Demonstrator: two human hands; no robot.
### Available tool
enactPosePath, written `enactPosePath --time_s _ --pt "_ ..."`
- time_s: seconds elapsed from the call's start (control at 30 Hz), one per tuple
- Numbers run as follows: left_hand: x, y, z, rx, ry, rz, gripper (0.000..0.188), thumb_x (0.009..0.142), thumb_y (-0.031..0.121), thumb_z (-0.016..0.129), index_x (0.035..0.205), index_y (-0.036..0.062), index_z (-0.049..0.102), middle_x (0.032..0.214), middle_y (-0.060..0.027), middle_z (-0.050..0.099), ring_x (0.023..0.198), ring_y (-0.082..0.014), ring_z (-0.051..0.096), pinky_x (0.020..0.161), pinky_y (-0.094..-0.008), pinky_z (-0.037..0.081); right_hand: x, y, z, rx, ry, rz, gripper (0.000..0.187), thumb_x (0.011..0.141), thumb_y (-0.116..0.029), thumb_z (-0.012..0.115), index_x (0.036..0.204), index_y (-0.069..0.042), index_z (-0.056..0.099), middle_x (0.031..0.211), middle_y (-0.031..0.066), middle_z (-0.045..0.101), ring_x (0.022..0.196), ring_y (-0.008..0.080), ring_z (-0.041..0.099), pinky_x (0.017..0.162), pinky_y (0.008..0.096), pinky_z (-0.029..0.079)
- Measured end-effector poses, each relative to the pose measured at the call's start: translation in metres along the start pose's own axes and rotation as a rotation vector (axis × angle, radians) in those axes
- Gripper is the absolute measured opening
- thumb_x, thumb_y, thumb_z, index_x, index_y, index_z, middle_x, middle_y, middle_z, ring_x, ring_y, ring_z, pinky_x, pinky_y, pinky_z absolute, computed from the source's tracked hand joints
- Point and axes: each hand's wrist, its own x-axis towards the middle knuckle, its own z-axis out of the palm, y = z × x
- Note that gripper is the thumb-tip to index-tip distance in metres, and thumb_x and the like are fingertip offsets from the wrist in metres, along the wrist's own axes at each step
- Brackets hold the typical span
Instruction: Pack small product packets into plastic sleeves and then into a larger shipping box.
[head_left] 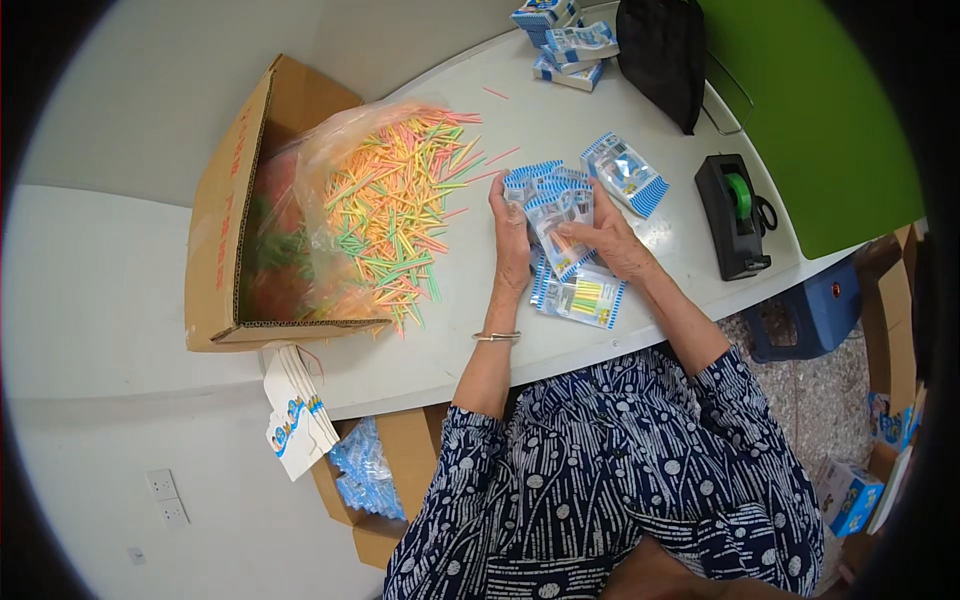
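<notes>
Between my two hands I hold several small clear packets (562,215) with blue-striped ends, fanned over one another above the table. My left hand (512,235) closes round their left side. On their right side, my right hand (615,240) grips with the thumb laid across the front packet. Just below lies another packet (585,297) with yellow-green sticks showing inside. Beyond my right hand rests one more packet (625,172). To the left, a heap of thin pink, yellow, orange and green sticks (395,195) spills from a plastic bag.
The bag sits in a cardboard box (225,235) tipped on its side. A black tape dispenser (733,225) stands at the right, a black cloth bag (662,60) at the far edge beside stacked blue-white packs (570,50). Below the table, a carton holds blue wrappers (368,470). A blue stool (810,315) stands right.
</notes>
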Motion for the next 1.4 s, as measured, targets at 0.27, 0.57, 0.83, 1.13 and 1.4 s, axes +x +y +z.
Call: enactPosePath --time_s 0.27,0.57,0.83,1.13,1.4 --pt "0.0 0.001 0.007 0.019 -0.016 0.024 0.057 0.1 0.046 0.027 0.135 0.0013 0.034 0.121 -0.0138 0.051 0.11 -0.0206 0.053 0.095 -0.0328 0.043 -0.002 -0.011 0.008 -0.221 0.041 -0.028 0.104 0.075 -0.016 0.074 0.144 0.007 0.0 0.127 0.0179 0.047 0.112 0.0176 0.052 0.093 0.026 0.044" --pt "0.003 -0.016 -0.011 0.193 0.035 -0.041 0.063 0.098 0.052 0.026 0.12 -0.0036 0.048 0.11 -0.0121 0.059 0.097 -0.0181 0.059 0.086 -0.0304 0.048 0.007 -0.021 0.011 -0.265 -0.08 0.011 0.086 0.069 -0.021 0.08 0.135 0.005 0.031 0.113 0.0111 0.058 0.104 0.015 0.056 0.09 0.0253 0.045" --pt "-0.012 0.011 -0.018 0.081 0.031 -0.132 0.056 0.098 0.043 0.036 0.134 0.0006 0.036 0.123 -0.0173 0.049 0.119 -0.0291 0.041 0.103 -0.0404 0.031 0.014 -0.005 0.001 -0.365 0.04 -0.102 0.073 0.064 -0.03 0.082 0.118 0.004 0.045 0.104 0.0141 0.06 0.098 0.018 0.059 0.086 0.0281 0.047" --pt "-0.106 0.053 0.004 1.099 -0.064 0.007 0.059 0.078 0.035 0.07 0.117 -0.001 0.046 0.127 -0.0174 0.043 0.118 -0.0332 0.036 0.1 -0.0457 0.023 0.018 0.003 0.002 -0.334 0.174 -0.098 0.075 0.071 -0.022 0.079 0.13 0.002 0.038 0.109 0.011 0.06 0.096 0.0151 0.061 0.082 0.0274 0.05" --pt "-0.106 0.04 0.008 0.921 0.001 -0.002 0.031 0.073 0.016 0.073 0.092 0.0047 0.05 0.122 -0.0152 0.045 0.115 -0.0332 0.037 0.098 -0.0442 0.025 0.02 0.007 -0.005 -0.296 0.149 -0.082 0.067 0.073 -0.021 0.078 0.126 0.0 0.041 0.108 0.0087 0.06 0.093 0.0131 0.061 0.08 0.0255 0.051"
